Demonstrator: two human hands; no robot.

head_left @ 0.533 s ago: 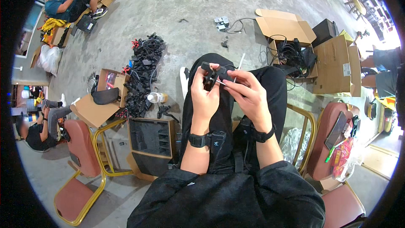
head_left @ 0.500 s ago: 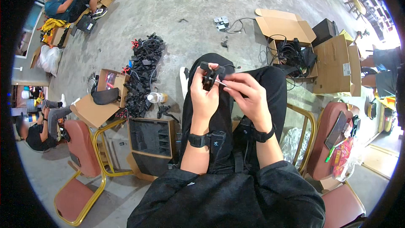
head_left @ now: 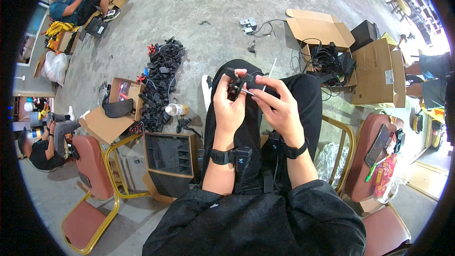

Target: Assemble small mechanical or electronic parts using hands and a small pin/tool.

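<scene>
Black clip part | left hand clasps it from below | right hand pinches thin metal pin against its right side, over lap

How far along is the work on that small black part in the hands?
Mid-work. The left hand grips a small black part over the lap while the right hand puts a thin metal tool to it. A heap of similar black parts lies on the floor; which are finished cannot be told.
</scene>
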